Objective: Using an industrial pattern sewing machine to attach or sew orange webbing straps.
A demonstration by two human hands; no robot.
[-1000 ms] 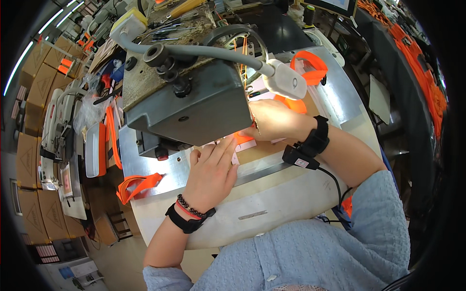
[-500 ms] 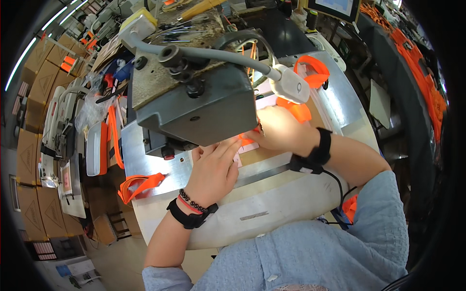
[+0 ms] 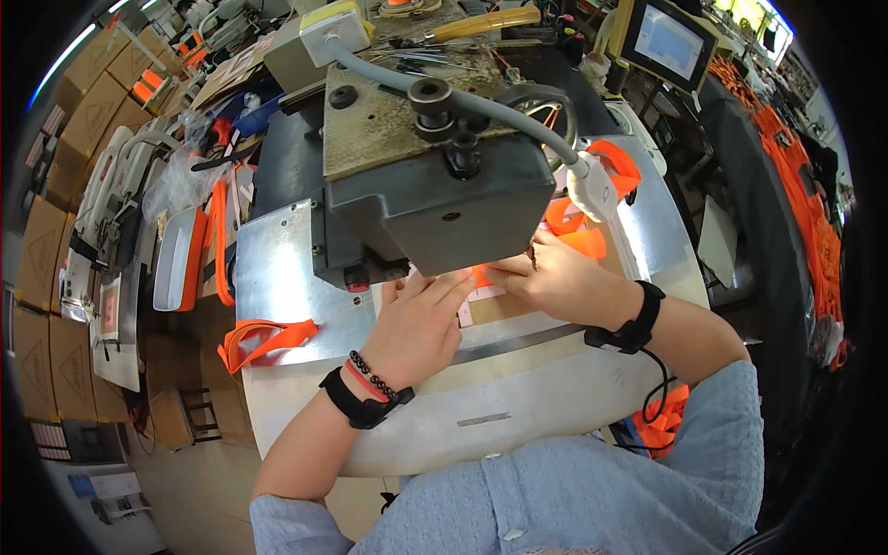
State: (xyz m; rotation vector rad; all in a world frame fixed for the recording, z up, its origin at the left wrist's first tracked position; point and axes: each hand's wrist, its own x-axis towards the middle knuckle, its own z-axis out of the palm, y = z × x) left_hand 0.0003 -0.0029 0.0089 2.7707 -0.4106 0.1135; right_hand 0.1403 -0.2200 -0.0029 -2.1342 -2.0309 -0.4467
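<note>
Under the front of a dark sewing machine head (image 3: 444, 217), my left hand (image 3: 418, 324) lies palm down, its fingers stretched out toward a short piece of orange strap (image 3: 480, 276). My right hand (image 3: 569, 285) is on the strap's other side, with thumb and fingers pressed together on its edge; the machine head hides part of this contact. Beneath the strap is a pale pink and tan flat template (image 3: 504, 310) on the metal work plate. A longer loop of orange strap (image 3: 583, 242) runs behind my right hand.
A lamp (image 3: 592, 188) on a grey flexible neck hangs at the machine's right. Another orange strap (image 3: 268, 342) droops over the plate's left edge. An orange-and-white tray (image 3: 180, 261) stands left. Behind are a screwdriver (image 3: 486, 23) and a screen (image 3: 668, 42). Orange straps (image 3: 786, 176) lie far right.
The view has shifted, so the machine appears farther right. My right hand has drawn back slightly toward me from beside the machine head. My left hand stays beside the strap.
</note>
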